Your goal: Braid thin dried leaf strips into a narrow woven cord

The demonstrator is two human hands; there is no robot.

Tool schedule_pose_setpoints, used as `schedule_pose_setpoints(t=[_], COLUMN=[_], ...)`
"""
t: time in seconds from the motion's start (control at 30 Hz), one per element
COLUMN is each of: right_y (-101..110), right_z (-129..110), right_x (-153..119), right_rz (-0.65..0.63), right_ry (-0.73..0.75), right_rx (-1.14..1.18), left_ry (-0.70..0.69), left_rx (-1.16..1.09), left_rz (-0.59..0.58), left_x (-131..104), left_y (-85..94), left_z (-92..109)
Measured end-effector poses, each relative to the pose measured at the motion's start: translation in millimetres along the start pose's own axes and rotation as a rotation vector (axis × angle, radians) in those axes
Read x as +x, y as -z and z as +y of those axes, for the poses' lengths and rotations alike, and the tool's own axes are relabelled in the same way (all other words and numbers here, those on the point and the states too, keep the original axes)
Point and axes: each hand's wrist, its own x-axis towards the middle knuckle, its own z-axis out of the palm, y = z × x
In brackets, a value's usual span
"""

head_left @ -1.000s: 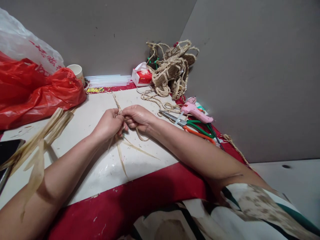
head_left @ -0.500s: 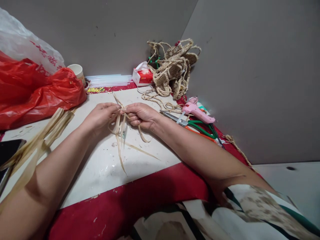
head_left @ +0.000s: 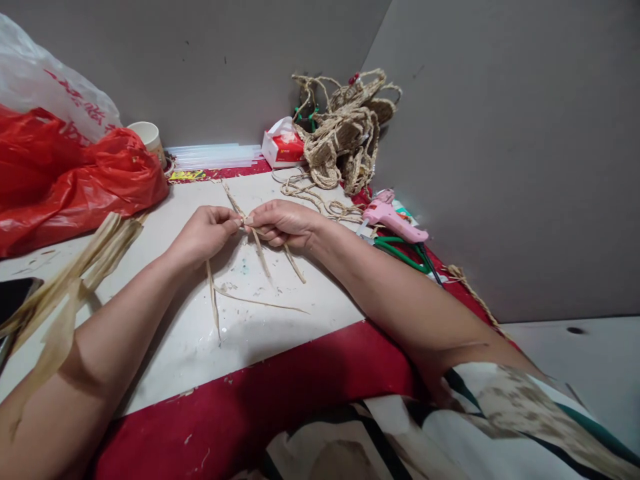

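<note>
Above the middle of the white board (head_left: 280, 333), my left hand (head_left: 207, 230) and my right hand (head_left: 285, 223) meet fingertip to fingertip. Both pinch a thin straw-coloured braid (head_left: 231, 197), whose worked end points away toward the back. Loose fibre strips (head_left: 261, 257) hang below my right hand, and others trail under my left hand over the board. The exact crossing of the strips is hidden by my fingers. Beside my left forearm lies a bundle of wide dried strips (head_left: 95, 257).
Red plastic bag (head_left: 115, 173) and paper cup (head_left: 147, 137) stand back left; clear sticks (head_left: 215, 156), a tissue box (head_left: 283, 143) and heaped braided cord (head_left: 345, 133) line the back. A pink glue gun (head_left: 395, 220) and green-handled scissors (head_left: 400, 250) lie right, a phone (head_left: 17, 297) left.
The hanging strips have spread apart: some now trail to the left beneath my left hand, others hang under my right. Both hands stay together on the braid. The view has shifted slightly.
</note>
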Motion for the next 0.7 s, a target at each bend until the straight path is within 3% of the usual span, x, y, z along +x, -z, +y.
schedule_pose_setpoints(t=[0.17, 0.5, 0.7], right_y=[3, -4, -11], right_z=[-3, -1, -1], right_x=[-1, -5, -7], right_rz=[0.006, 0.192, 0.29], right_ry=[0.061, 0.248, 0.306], right_rx=[-0.098, -0.66, -1.003], left_ry=[-0.091, 0.183, 0.211], left_rx=[0.058, -0.151, -0.151], left_rz=[0.067, -0.089, -0.044], left_x=[0, 2, 1], left_y=[-5.0, -5.2, -8.4], left_z=[-5, 3, 5])
